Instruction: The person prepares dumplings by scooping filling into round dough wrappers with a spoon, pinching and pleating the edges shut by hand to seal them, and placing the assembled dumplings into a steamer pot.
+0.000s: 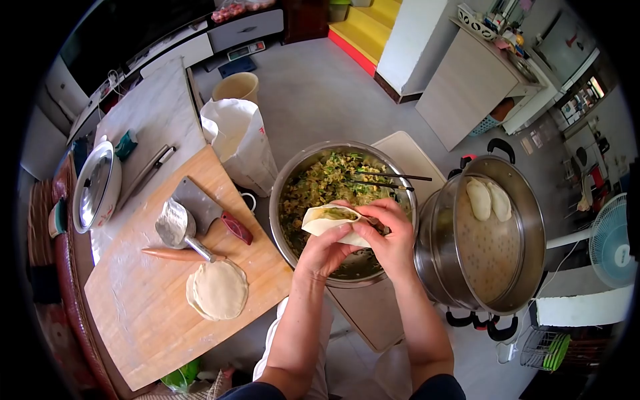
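Both hands are over a large steel bowl of chopped green and yellow filling. My left hand holds the near side of a folded dough wrapper with filling showing in its opening. The fingers of my right hand pinch the wrapper's right end. Dark chopsticks lie across the filling and the bowl's right rim. To the right, a steel steamer holds two folded dumplings. A stack of flat round wrappers lies on the wooden board at the left.
On the board are a cleaver, a metal scoop and a rolling pin. Behind it stand a white flour bag and a beige bucket. A lidded basin is far left, a fan far right.
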{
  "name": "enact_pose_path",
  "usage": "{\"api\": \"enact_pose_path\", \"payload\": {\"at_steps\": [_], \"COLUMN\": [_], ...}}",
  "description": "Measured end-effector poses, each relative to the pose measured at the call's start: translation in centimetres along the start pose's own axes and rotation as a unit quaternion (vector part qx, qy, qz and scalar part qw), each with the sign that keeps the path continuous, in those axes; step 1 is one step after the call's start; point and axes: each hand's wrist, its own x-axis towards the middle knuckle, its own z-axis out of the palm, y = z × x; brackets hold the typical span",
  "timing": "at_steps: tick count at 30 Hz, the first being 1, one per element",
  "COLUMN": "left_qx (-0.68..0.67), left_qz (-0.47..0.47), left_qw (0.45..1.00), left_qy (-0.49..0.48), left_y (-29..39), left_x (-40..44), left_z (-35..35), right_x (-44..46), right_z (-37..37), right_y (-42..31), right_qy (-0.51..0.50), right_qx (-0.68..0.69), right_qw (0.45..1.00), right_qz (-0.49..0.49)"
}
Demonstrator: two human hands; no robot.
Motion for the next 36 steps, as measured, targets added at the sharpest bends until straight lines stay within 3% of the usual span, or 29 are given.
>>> {"api": "enact_pose_path", "payload": {"at_steps": [4, 13, 16, 20, 29, 33, 36], "left_qx": [0.009, 0.015, 0.01, -0.019, -0.076, -0.102, -0.097], "left_qz": [0.004, 0.021, 0.033, 0.035, 0.044, 0.041, 0.051], "left_qw": [1.0, 0.999, 0.999, 0.999, 0.993, 0.989, 0.99], "left_qy": [-0.013, -0.02, -0.02, -0.03, -0.077, -0.101, -0.093], "left_y": [0.1, 0.1, 0.3, 0.8, 0.8, 0.8, 0.5], "left_x": [0.1, 0.2, 0.2, 0.1, 0.2, 0.4, 0.5], "left_z": [0.0, 0.2, 0.2, -0.3, -0.9, -0.6, -0.9], "right_x": [0.1, 0.2, 0.5, 0.0, -3.3, -3.7, -3.6], "right_z": [0.6, 1.5, 0.8, -1.1, -3.2, -2.8, -1.9], "right_y": [0.1, 0.8, 0.2, 0.0, 1.3, 1.7, 2.4], "right_qy": [0.019, 0.038, -0.015, 0.038, 0.001, -0.032, -0.031], "right_qx": [0.015, -0.052, -0.014, 0.176, 0.154, 0.302, 0.347], "right_qw": [1.0, 0.997, 0.999, 0.981, 0.983, 0.928, 0.908], "right_qz": [0.016, -0.05, -0.026, 0.068, 0.099, 0.215, 0.231]}}
